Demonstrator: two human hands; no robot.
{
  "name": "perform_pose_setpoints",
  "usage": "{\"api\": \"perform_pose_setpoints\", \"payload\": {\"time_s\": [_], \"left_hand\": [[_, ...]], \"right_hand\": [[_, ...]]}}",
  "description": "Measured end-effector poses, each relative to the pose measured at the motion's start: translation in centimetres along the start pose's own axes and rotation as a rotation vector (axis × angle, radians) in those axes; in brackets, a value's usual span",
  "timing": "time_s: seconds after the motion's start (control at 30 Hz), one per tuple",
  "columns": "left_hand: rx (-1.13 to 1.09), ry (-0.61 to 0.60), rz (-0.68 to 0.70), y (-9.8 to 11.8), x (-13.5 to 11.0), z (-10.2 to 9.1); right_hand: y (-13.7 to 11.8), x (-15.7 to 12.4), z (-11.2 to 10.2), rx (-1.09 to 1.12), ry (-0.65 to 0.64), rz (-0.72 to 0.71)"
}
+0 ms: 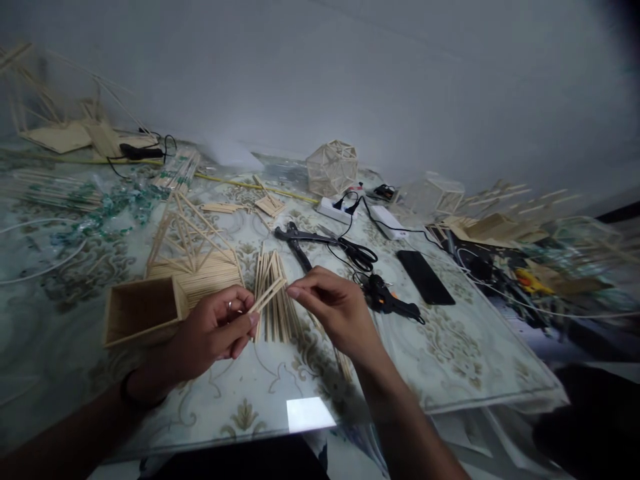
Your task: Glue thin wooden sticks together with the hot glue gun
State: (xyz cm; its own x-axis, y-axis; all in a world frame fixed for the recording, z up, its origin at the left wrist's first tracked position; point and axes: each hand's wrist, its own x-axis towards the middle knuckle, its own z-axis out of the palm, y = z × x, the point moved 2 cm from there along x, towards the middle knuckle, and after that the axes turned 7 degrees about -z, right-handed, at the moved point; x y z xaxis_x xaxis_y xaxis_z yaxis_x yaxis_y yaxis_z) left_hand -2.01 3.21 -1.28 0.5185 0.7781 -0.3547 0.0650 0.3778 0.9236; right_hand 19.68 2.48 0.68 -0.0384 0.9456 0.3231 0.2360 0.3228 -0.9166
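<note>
My left hand [215,330] is closed round the near end of a small piece made of thin wooden sticks [267,295], held just above the table. My right hand [333,307] pinches the far tip of that same stick piece with thumb and forefinger. Right under both hands lies a loose bundle of wooden sticks [275,297] on the patterned glass table [450,347]. An open wooden box [143,310] sits just left of my left hand, with a stick frame structure [193,250] behind it.
Scissors [350,250], pliers [295,241], a black glue gun [387,300] and a dark phone [425,277] lie beyond my right hand. Further back stand a power strip [337,210], a stick-built ball [333,167] and other stick models. Cables clutter the right side.
</note>
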Motion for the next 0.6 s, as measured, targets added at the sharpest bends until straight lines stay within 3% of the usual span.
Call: {"api": "perform_pose_setpoints", "payload": {"time_s": [0.1,0.17,0.3,0.5,0.6], "left_hand": [[0.001,0.007,-0.009,0.17,-0.05,0.06],[0.003,0.006,-0.013,0.21,-0.09,0.11],[-0.011,0.001,-0.012,0.13,-0.08,0.10],[-0.025,-0.015,-0.010,0.00,-0.12,0.00],[-0.027,-0.020,-0.020,-0.12,-0.15,0.00]], "right_hand": [[0.08,0.09,-0.36,0.237,0.108,-0.025],[0.09,0.14,-0.41,0.448,0.144,0.031],[0.20,0.22,-0.18,0.700,0.102,0.204],[0.72,0.19,-0.24,0.407,0.170,0.174],[0.49,0.10,-0.05,0.241,0.138,0.156]]}}
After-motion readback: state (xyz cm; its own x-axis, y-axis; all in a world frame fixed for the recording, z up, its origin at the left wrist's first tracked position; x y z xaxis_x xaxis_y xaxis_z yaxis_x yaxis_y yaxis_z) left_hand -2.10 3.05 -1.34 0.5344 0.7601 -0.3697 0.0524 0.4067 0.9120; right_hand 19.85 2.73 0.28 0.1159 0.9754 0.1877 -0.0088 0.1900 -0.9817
